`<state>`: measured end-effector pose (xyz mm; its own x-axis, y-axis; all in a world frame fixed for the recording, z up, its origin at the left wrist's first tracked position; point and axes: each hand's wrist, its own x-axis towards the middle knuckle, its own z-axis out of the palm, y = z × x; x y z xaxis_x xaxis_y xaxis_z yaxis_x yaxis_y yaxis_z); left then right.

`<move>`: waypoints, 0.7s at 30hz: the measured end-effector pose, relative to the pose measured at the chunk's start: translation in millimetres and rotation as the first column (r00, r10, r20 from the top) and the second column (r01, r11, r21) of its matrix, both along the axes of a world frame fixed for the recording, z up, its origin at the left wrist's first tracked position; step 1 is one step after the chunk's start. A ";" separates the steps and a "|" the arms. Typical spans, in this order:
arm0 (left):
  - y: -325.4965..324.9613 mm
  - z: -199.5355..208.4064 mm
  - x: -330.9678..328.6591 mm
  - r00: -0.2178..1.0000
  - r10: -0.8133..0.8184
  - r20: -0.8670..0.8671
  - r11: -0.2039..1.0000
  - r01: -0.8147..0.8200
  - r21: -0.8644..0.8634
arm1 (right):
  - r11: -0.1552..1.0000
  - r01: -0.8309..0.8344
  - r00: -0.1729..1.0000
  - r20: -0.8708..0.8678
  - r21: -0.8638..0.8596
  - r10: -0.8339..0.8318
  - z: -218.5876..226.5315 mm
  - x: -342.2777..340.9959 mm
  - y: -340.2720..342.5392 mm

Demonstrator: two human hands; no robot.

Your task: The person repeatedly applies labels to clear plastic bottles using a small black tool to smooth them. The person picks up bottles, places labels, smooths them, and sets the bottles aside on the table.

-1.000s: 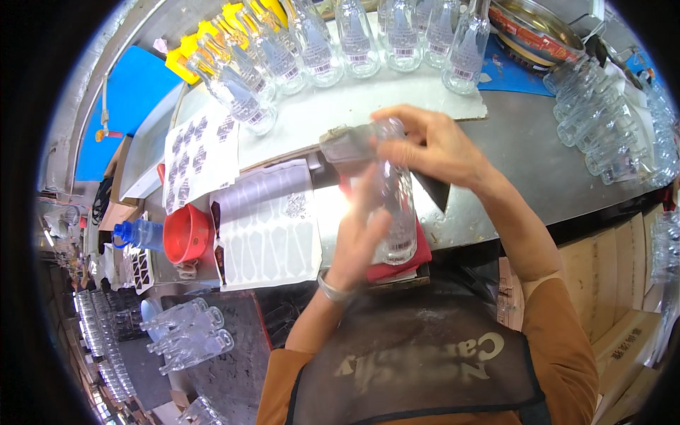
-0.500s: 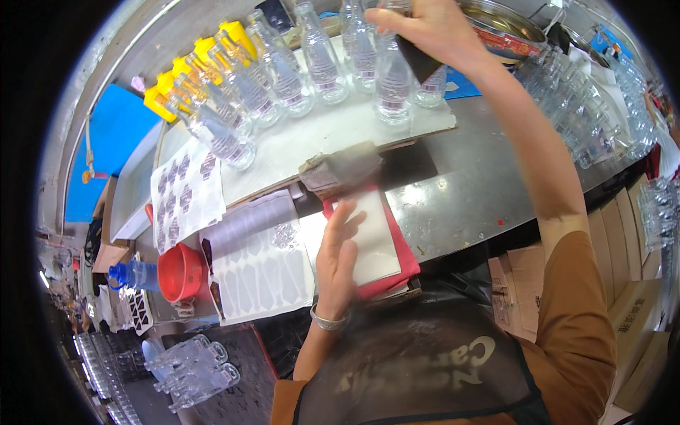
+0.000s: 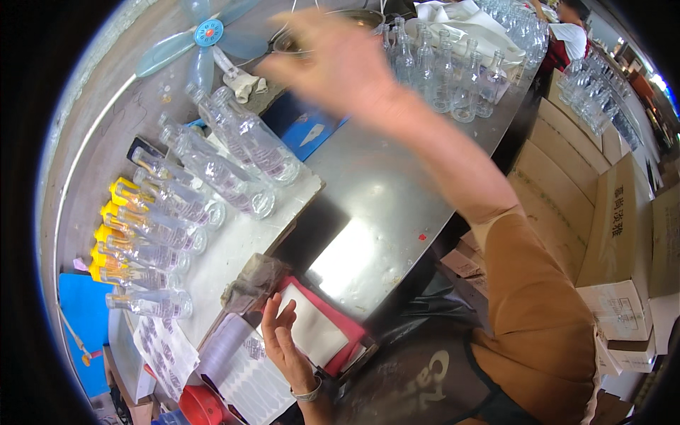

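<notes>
My right hand point(image 3: 333, 64) is stretched out over the metal bench, near a metal basin. It is smeared by motion, so whether its fingers hold anything does not show. My left hand point(image 3: 282, 340) is open and empty, fingers apart, beside a white sheet point(image 3: 308, 319) on a red cloth pad point(image 3: 348, 338). A crumpled grey rag point(image 3: 253, 283) lies just beyond it. Clear labelled glass bottles point(image 3: 230, 173) stand in a row on the white board point(image 3: 234, 258). Label sheets point(image 3: 249, 379) are left of my left hand.
Bare glass bottles point(image 3: 464, 88) crowd the far bench point(image 3: 418, 170). A fan point(image 3: 208, 32) and a glove point(image 3: 244, 83) are at the back wall. Yellow containers point(image 3: 106, 234) stand behind the bottles. A red bowl point(image 3: 200, 405) is front left, cardboard boxes point(image 3: 615, 248) right. Another person point(image 3: 568, 35) is far right.
The view has swung to the right. My right hand has left the bottles on the board and reaches over toward the far bench. My left hand stays by the pad.
</notes>
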<state>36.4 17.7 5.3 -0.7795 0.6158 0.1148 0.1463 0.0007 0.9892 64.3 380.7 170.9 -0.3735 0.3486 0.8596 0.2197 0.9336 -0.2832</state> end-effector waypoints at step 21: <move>109.4 34.2 29.0 0.819 -0.475 -0.322 0.870 0.381 -0.314 | 0.605 -0.551 0.650 0.159 -0.575 0.743 -33.6 134.9 -37.6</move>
<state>65.4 127.1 39.5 -0.3546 0.9212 0.1601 0.5444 0.0642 0.8364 199.2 343.1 137.3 -0.8848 0.1798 0.4300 -0.2230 0.6468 -0.7293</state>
